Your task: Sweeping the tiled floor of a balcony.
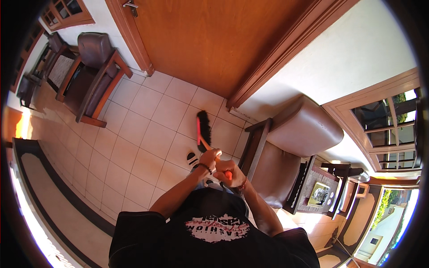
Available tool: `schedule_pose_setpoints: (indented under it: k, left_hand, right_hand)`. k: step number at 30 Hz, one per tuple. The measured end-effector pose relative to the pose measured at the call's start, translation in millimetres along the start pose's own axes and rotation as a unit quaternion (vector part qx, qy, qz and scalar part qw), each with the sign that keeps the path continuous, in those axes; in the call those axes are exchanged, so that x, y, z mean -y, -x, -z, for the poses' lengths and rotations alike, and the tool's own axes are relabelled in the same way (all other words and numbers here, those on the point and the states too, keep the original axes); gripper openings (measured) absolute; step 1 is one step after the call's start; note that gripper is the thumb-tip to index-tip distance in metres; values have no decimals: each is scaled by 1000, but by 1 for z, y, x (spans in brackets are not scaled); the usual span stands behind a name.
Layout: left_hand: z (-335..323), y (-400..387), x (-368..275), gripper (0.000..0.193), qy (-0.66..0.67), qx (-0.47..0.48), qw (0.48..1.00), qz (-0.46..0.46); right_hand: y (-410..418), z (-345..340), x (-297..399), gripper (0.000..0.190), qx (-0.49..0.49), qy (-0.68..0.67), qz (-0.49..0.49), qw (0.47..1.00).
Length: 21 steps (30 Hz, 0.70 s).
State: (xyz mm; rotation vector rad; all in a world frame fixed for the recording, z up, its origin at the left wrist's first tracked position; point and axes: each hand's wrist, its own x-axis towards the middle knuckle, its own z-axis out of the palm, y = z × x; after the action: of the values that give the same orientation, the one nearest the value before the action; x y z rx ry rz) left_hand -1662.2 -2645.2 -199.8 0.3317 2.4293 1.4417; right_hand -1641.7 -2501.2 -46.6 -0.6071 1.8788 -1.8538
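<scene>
Both of my hands grip the handle of a broom, which slants down and away from me to the floor. My left hand (208, 159) is closed around the handle lower down, towards the head. Nearer my body, my right hand (230, 173) is shut on the top part, with the handle's orange end showing at its fingers. The broom (204, 129) has black bristles and a pink-red edge; its head lies on the pale floor tiles (154, 137) in front of my feet. A striped sandal (192, 159) shows just beside my left hand.
A closed wooden door (201, 40) stands ahead. A brown padded armchair (278, 167) is close on the right, with a small table (301, 197) beyond it bearing a tray. Another armchair (90, 80) stands at the upper left. A low dark-edged wall (63, 187) curves along the left.
</scene>
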Motion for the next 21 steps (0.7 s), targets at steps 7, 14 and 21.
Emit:
schedule_pose_setpoints:
  k: [7,14,21]
  left_hand:
    - [35,10,-51,27,-150,-102,983,-34]
    - [46,-44,-85,21,57,21,986,-156]
    - [75,-39,-20,17,151,7,986,-77]
  right_hand:
    - [-10,8,82,28,-114,-26,-18,993]
    - [-47,9,124,27,-22,233,18,972]
    - [-103,-27,45,33,17,179,19,984]
